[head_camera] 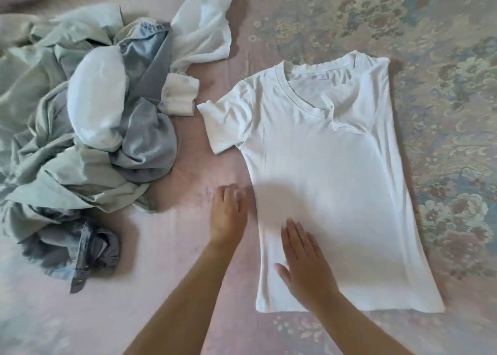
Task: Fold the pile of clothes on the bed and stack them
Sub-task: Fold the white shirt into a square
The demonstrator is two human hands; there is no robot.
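1. One white T-shirt (330, 182) lies flat on the bedspread (443, 58), right of centre. Its long axis runs from the neckline at about 12 o'clock to the hem at about 5 o'clock, so the collar points away from the person and slightly left.
2. One short sleeve sticks out toward 9 o'clock; the other side is folded in, giving a straight edge along the right.
3. Two hands are in view. The right hand (304, 260) rests palm down on the shirt's lower left part, fingers straight and together, gripping nothing.
4. The left hand (227, 214) sits just beside the shirt's left edge at about 7 o'clock from the shirt's middle, fingers loosely bent; blur hides whether they touch the cloth.
5. One unfolded pile of clothes (88, 128) lies at 9 o'clock, apart from the shirt: pale green, grey-blue, denim and white pieces, tangled beyond counting.
6. One loose white garment (204, 23) trails from the pile toward 11 o'clock.
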